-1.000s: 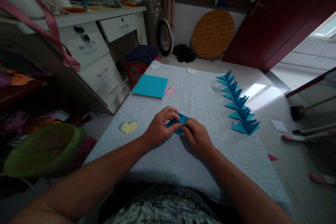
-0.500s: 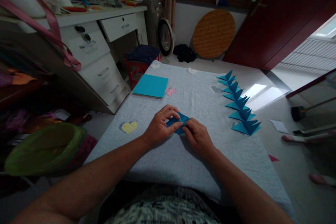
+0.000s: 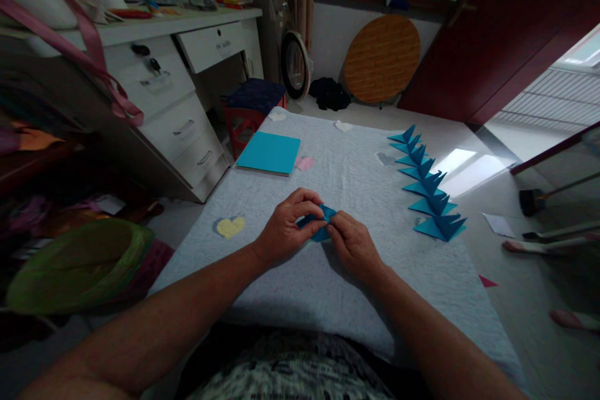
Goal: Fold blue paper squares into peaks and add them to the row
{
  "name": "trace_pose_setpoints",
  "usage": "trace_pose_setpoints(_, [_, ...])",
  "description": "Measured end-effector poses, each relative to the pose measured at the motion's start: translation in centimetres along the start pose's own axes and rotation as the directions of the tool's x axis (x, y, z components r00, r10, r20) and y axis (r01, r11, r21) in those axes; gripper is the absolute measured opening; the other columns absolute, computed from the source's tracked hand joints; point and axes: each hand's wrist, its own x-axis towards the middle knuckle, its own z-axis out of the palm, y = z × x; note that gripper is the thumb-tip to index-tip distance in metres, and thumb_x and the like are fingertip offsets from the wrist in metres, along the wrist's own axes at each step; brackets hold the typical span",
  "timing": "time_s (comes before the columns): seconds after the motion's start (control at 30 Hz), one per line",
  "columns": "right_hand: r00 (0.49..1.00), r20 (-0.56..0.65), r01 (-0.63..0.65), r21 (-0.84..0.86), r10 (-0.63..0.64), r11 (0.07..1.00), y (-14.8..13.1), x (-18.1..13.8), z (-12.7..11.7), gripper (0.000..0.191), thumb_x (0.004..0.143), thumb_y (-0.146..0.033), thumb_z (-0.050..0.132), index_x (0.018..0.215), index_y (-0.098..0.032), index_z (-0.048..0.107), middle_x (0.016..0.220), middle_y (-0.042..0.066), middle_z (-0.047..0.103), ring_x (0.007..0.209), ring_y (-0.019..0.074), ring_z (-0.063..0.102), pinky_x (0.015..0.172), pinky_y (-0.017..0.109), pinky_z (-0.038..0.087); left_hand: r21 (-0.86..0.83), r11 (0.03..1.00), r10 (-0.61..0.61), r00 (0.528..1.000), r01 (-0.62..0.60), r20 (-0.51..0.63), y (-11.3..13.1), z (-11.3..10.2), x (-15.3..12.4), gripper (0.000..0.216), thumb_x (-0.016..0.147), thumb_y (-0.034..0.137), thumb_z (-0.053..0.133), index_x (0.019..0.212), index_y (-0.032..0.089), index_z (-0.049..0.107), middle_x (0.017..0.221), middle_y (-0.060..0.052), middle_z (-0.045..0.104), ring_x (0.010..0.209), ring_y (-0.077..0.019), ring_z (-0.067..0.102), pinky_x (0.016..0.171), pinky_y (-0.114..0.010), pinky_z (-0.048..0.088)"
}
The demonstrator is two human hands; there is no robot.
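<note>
Dim room, low table under a pale quilted cloth [image 3: 328,281], white desk [image 3: 187,69] at left. Both hands meet mid-cloth on a small blue paper piece [image 3: 321,226]. Left hand [image 3: 284,231] is curled, fingertips pinching its upper edge. Right hand [image 3: 354,245] is closed on the near corner, thumb and forefinger pinched. It's probably kept low on the cloth so the crease presses flat. The paper is dark blue, partly folded, a pointed flap showing, mostly hidden by fingers. Stack of blue sheets [image 3: 269,153] lies far left, within reach. Folded triangles [image 3: 426,184] line the right edge in a row, clear of the hands. Yellow heart patch [image 3: 229,227] sits near the left wrist.
</note>
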Motion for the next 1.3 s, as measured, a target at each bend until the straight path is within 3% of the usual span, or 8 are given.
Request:
trace_pose_setpoints(0.27, [1.0, -0.01, 0.025, -0.046, -0.026, 0.999, 0.2, -0.1, 0.0, 0.018, 0.099, -0.021, 0.042, 0.089, -0.021, 0.057, 0.078, 0.001, 0.054, 0.07, 0.0152, 0.053, 0.065, 0.028, 0.041, -0.087, 0.993, -0.072, 0.996, 0.077, 0.054, -0.1, 0.0, 0.2, 0.005, 0.085, 0.02, 0.069, 0.082, 0.019, 0.065, 0.088, -0.004, 0.067, 0.083, -0.0167, 0.063, 0.079, -0.032, 0.051])
trace_pose_setpoints(0.53, [0.998, -0.03, 0.045, -0.099, -0.049, 0.994, -0.2, -0.2, 0.3, 0.02, 0.101, -0.024, 0.04, 0.084, -0.022, 0.052, 0.077, 0.001, 0.051, 0.066, 0.014, 0.05, 0.061, 0.027, 0.039, -0.088, 0.994, -0.057, 0.996, 0.063, 0.072, -0.2, 0.1, 0.3, 0.006, 0.084, 0.019, 0.068, 0.08, 0.019, 0.064, 0.084, -0.002, 0.065, 0.079, -0.0157, 0.061, 0.076, -0.03, 0.05])
trace_pose_setpoints(0.73, [0.999, -0.01, 0.032, -0.044, -0.033, 0.999, -0.4, -0.2, 0.1, 0.018, 0.1, -0.023, 0.04, 0.09, -0.022, 0.055, 0.083, 0.003, 0.056, 0.073, 0.0154, 0.055, 0.066, 0.028, 0.044, -0.063, 0.997, -0.034, 0.991, 0.043, 0.132, 0.0, -0.4, 0.2, 0.025, 0.087, 0.02, 0.064, 0.111, 0.024, 0.063, 0.107, -0.005, 0.064, 0.097, -0.0187, 0.061, 0.08, -0.031, 0.051])
trace_pose_setpoints(0.87, [0.999, 0.005, 0.041, -0.034, -0.041, 0.999, -0.5, -0.2, 0.1, 0.018, 0.1, -0.023, 0.04, 0.092, -0.022, 0.056, 0.085, 0.004, 0.057, 0.076, 0.016, 0.057, 0.069, 0.029, 0.045, -0.055, 0.998, 0.053, 0.978, -0.043, 0.202, 0.2, -0.8, 0.3, 0.018, 0.092, 0.022, 0.057, 0.108, 0.024, 0.064, 0.111, -0.007, 0.061, 0.108, -0.0211, 0.058, 0.096, -0.038, 0.048])
trace_pose_setpoints(1.0, [0.999, 0.007, 0.048, -0.04, -0.048, 0.998, -0.5, -0.1, 0.2, 0.019, 0.101, -0.024, 0.04, 0.087, -0.022, 0.054, 0.081, 0.003, 0.055, 0.072, 0.0155, 0.055, 0.065, 0.028, 0.043, -0.045, 0.998, 0.042, 0.98, -0.034, 0.197, 0.1, -1.0, 0.4, 0.019, 0.092, 0.026, 0.058, 0.11, 0.023, 0.061, 0.11, -0.007, 0.06, 0.106, -0.0215, 0.058, 0.095, -0.039, 0.048])
trace_pose_setpoints(1.17, [0.999, -0.003, 0.041, -0.027, -0.041, 0.999, -0.5, 0.0, 0.4, 0.023, 0.101, -0.025, 0.04, 0.08, -0.023, 0.049, 0.078, 0.001, 0.052, 0.067, 0.0137, 0.051, 0.061, 0.026, 0.04, -0.038, 0.988, -0.141, 0.974, 0.15, 0.176, -0.4, -1.1, 0.4, 0.031, 0.085, 0.034, 0.069, 0.111, 0.021, 0.058, 0.102, -0.004, 0.063, 0.093, -0.0194, 0.06, 0.083, -0.033, 0.048])
trace_pose_setpoints(1.3, [0.998, -0.063, 0.023, -0.005, -0.023, 1.0, -0.6, 0.1, 0.1, 0.026, 0.099, -0.025, 0.042, 0.074, -0.022, 0.047, 0.073, -0.001, 0.049, 0.062, 0.0128, 0.048, 0.058, 0.026, 0.037, -0.135, 0.922, -0.324, 0.915, 0.362, 0.242, -1.0, -1.0, 0.3, 0.049, 0.077, 0.037, 0.078, 0.116, 0.021, 0.053, 0.093, -0.001, 0.06, 0.076, -0.0139, 0.057, 0.068, -0.026, 0.047])
